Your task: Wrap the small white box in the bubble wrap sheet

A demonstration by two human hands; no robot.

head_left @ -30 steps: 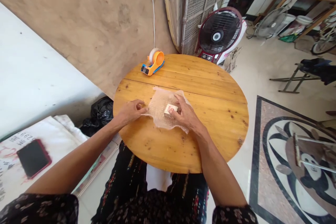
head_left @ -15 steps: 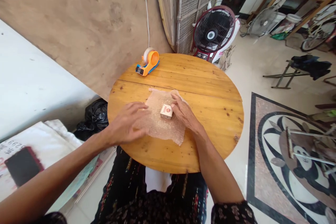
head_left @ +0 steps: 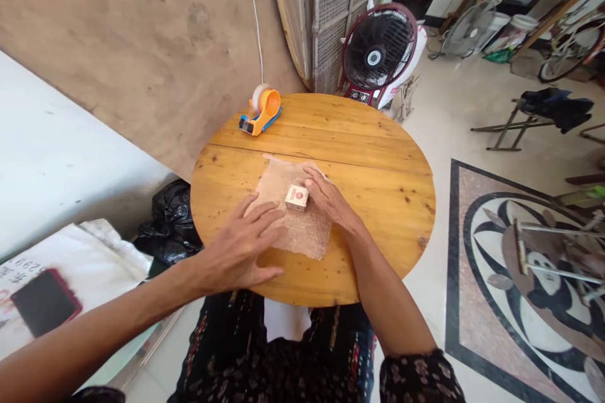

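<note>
A sheet of bubble wrap point(head_left: 302, 227) lies flat on the round wooden table point(head_left: 378, 170). A small white and red box point(head_left: 296, 197) stands on its middle. My right hand point(head_left: 328, 198) rests beside the box, its fingertips touching the box's right side, fingers loosely curled. My left hand point(head_left: 241, 249) lies flat with fingers spread on the near left part of the wrap, pressing it down.
An orange and blue tape dispenser point(head_left: 261, 111) sits at the table's far left edge. A red floor fan point(head_left: 378, 53) stands behind the table. A black bag point(head_left: 172, 220) and a dark phone point(head_left: 45, 302) lie to the left.
My left hand let go of the wrap's left edge, moved toward me and spread flat on the sheet. The wrap now lies smoother. My right hand stayed by the box.
</note>
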